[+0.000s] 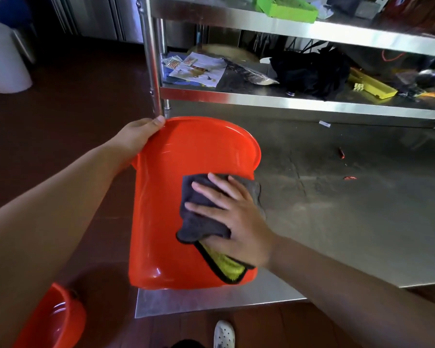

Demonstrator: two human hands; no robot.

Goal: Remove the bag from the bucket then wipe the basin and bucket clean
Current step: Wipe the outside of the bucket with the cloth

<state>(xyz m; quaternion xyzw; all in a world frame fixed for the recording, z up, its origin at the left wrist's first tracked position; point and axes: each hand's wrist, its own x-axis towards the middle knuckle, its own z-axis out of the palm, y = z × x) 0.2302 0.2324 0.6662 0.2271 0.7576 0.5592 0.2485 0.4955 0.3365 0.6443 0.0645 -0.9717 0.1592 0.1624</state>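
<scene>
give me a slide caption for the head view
Left hand grips the orange bucket rim while right hand presses a cloth against its side.

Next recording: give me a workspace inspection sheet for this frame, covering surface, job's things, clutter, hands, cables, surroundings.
Surface: steel table, scuffed, small red scraps lying on it.
Job's things: orange bucket tilted at the table's corner; grey-and-yellow cloth against its outer wall; orange basin low at left; no bag seen.
Clutter: lower shelf holds papers, a black bag and yellow items.
Hands: left hand grips the bucket's rim; right hand presses the cloth flat.
Cables: orange cord behind the shelf.
Surroundings: brown floor, white container, white shoe.
</scene>
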